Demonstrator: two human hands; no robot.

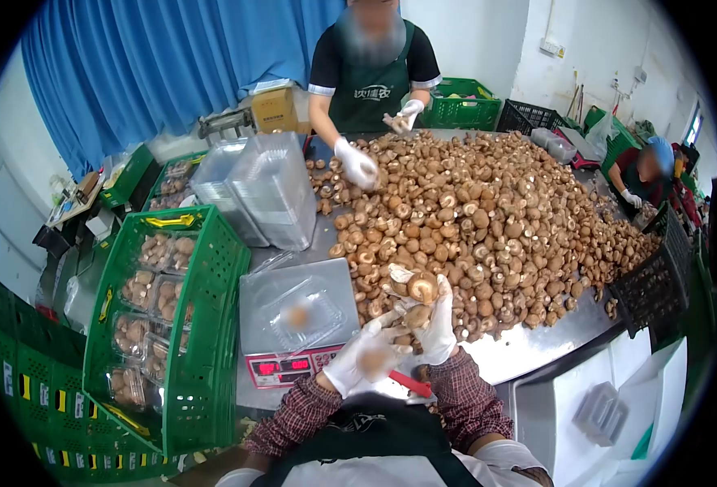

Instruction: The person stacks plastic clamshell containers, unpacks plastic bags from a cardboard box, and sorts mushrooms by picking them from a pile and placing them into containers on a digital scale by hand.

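Note:
Both my hands wear white gloves and meet in front of the mushroom heap [472, 227]. My right hand [439, 331] is closed around a few brown shiitake mushrooms [422, 287], with a pale stem showing at the top. Beside it, my left hand [357, 362] curls around a mushroom [376, 362] blurred by motion, its fingertips close to the right hand's mushrooms. Left of my hands, a clear plastic tray [326, 302] with one blurred mushroom [297, 316] inside rests on a weighing scale [253, 286] with a lit red display.
A green crate [212, 325] of packed mushroom trays stands at left, behind it stacked clear trays [273, 191]. Across the table, a person [370, 89] in white gloves handles mushrooms. At right are a black crate [654, 284] and a white bin [658, 381]. A red-handled object [411, 384] lies near my hands.

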